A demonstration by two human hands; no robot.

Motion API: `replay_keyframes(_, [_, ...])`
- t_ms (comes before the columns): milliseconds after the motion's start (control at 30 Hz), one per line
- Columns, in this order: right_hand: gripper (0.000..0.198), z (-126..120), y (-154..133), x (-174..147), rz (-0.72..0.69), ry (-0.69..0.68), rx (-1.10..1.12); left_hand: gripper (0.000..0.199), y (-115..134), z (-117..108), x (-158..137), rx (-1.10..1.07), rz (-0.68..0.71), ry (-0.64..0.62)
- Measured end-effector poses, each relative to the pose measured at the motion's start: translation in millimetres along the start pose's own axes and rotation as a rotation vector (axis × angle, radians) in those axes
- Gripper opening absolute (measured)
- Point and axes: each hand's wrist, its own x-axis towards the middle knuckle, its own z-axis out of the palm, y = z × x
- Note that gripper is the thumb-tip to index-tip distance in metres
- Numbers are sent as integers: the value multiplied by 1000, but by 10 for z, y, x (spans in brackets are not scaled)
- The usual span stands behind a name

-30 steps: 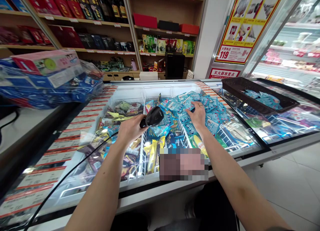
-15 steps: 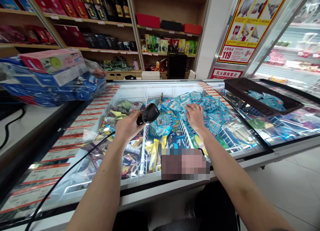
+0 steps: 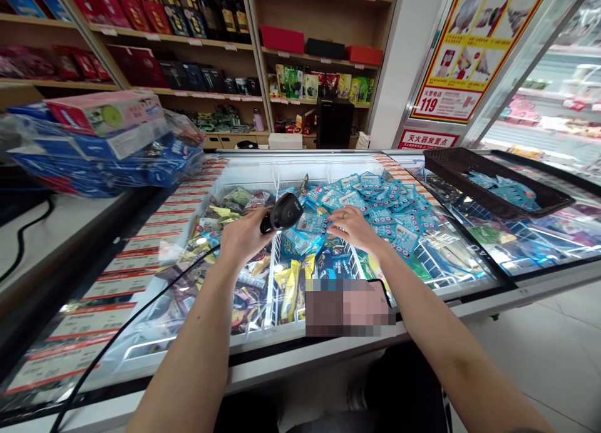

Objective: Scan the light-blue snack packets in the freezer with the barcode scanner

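My left hand is closed round the handle of a black barcode scanner, its head pointing right and its cable running down to the lower left. Over the pile of light-blue snack packets, my right hand reaches leftward with its fingers stretched out. The fingertips are at the edge of a blue packet; whether they touch it I cannot tell. The packets lie spread on the glass top of a chest freezer, above wire baskets of wrapped ice creams.
Plastic-wrapped blue boxes stand on the left. At the right a dark brown basket holds more blue packets. A phone-like item, largely blurred out, lies on the near freezer edge. Shelves with boxes and bottles line the back.
My right hand has moved left and slightly nearer over the blue packets. My left hand still holds the scanner in nearly the same place. The view has shifted slightly.
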Motion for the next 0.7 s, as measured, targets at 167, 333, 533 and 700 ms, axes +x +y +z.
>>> replay_keyframes(167, [42,43,-57,16,133,47,-48,42,10,5,3,-14,33,-4])
replay_keyframes(333, [59,90,-102,42,184,31,-90,43,6,32,3,-6,30,12])
replay_keyframes(533, [48,53,-25,63,336,156,70,44,-12,40,5,-17,62,27])
replay_keyframes(700, [28,69,167,56,485,367,268,43,25,46,6,-54,74,28])
